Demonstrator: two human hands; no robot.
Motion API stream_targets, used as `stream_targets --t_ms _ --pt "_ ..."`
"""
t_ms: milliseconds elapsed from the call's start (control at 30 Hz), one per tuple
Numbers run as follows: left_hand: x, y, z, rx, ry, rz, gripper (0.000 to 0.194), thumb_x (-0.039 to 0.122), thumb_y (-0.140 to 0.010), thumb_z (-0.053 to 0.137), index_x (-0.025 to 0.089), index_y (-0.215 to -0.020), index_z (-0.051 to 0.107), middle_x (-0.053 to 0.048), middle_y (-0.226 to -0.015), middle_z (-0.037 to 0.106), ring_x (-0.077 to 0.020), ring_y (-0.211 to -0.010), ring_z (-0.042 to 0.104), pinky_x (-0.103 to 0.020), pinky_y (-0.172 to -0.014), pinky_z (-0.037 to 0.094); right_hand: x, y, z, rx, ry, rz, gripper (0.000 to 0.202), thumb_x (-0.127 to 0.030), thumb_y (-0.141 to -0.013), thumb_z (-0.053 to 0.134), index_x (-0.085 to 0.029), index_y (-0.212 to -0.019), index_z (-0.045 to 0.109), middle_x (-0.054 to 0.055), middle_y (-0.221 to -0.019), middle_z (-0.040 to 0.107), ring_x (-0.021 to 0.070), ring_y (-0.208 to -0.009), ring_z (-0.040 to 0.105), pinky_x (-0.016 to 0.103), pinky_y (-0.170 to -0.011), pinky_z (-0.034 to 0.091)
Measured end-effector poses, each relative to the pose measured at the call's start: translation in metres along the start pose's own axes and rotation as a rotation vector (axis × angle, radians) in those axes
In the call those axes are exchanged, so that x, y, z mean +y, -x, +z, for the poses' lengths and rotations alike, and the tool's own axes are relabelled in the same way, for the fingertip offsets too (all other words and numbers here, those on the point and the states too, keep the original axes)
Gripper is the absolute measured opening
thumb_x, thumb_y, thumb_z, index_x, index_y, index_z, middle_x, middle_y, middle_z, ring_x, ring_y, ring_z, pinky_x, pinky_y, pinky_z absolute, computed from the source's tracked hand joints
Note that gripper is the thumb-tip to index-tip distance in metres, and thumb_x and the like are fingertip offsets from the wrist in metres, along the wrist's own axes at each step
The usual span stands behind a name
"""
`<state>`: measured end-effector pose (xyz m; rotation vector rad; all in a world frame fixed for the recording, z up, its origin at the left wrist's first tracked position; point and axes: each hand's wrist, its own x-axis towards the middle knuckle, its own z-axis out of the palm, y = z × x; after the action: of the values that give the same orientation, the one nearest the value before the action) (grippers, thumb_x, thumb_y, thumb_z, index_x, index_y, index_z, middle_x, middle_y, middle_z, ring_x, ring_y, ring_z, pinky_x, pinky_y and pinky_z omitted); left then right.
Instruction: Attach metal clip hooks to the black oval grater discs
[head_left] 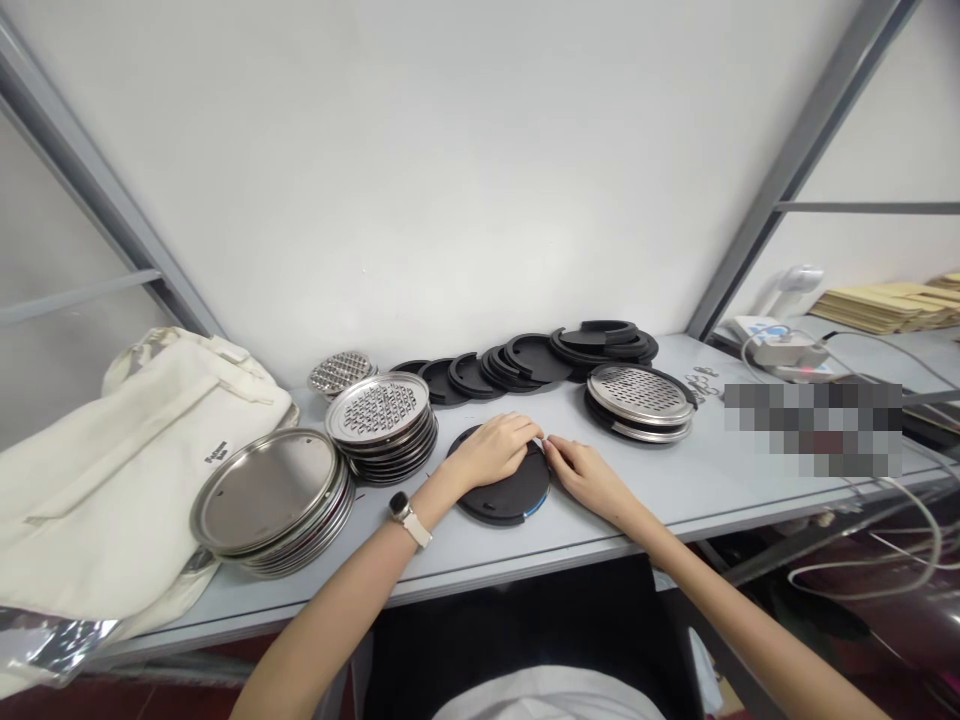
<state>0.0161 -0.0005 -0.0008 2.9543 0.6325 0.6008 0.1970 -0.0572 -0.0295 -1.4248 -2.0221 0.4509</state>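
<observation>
A round black disc lies on the grey table in front of me, with a thin shiny blue strip at its lower right edge. My left hand, with a watch on the wrist, rests over the top of the disc, fingers together and pointing right. At the disc's right edge my right hand has its thumb and finger pressed together, close to the left fingertips. Whatever sits between the fingertips is too small to make out.
Stacks of metal discs and grater plates stand left. Black rings line the wall. Grater plates in black rings sit right, near small metal parts. A white bag lies far left.
</observation>
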Motion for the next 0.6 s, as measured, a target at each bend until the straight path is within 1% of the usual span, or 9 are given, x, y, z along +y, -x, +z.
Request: stream_targets --t_ms 100,233,433,600 --pt "0.0007 0.0001 -0.0005 -0.006 -0.001 -0.003 0.025 0.006 -0.089 0.037 0.017 -0.104 0.055 -0.007 -0.101 0.058 -0.0201 -0.098 0.052 -0.034 -0.090 0.043 0.0008 -0.0002 0.0002 -0.007 0.008 -0.004 0.027 -0.030 -0.094 0.032 -0.022 -0.070 0.042 -0.001 -0.059 0.051 0.0154 -0.056 0.050 0.027 -0.057 0.031" --pt "0.0008 0.0002 -0.0007 0.017 0.007 0.009 0.023 0.007 -0.090 0.038 0.016 -0.103 0.054 -0.006 -0.100 0.058 -0.0198 -0.097 0.052 -0.033 -0.090 0.042 0.0006 -0.0001 -0.0003 -0.010 -0.004 0.000 0.026 -0.030 -0.092 0.034 -0.021 -0.069 0.041 -0.003 -0.057 0.049 0.0138 -0.054 0.048 0.026 -0.056 0.029" --pt "0.0014 0.0009 -0.0008 0.023 -0.016 -0.051 0.021 0.007 -0.089 0.037 0.016 -0.098 0.054 -0.007 -0.099 0.057 -0.0207 -0.096 0.051 -0.034 -0.089 0.042 0.0000 0.0014 -0.0013 -0.012 -0.033 0.055 0.027 -0.029 -0.088 0.040 -0.021 -0.062 0.036 -0.006 -0.051 0.039 0.0102 -0.049 0.038 0.024 -0.052 0.025" --pt "0.0018 0.0014 -0.0013 0.026 -0.040 -0.058 0.020 0.007 -0.089 0.037 0.016 -0.095 0.054 -0.007 -0.097 0.057 -0.0211 -0.095 0.050 -0.034 -0.089 0.043 -0.0006 0.0022 -0.0017 -0.007 -0.061 0.045 0.031 -0.031 -0.091 0.038 -0.021 -0.063 0.035 -0.005 -0.052 0.040 0.0105 -0.050 0.039 0.025 -0.052 0.026"
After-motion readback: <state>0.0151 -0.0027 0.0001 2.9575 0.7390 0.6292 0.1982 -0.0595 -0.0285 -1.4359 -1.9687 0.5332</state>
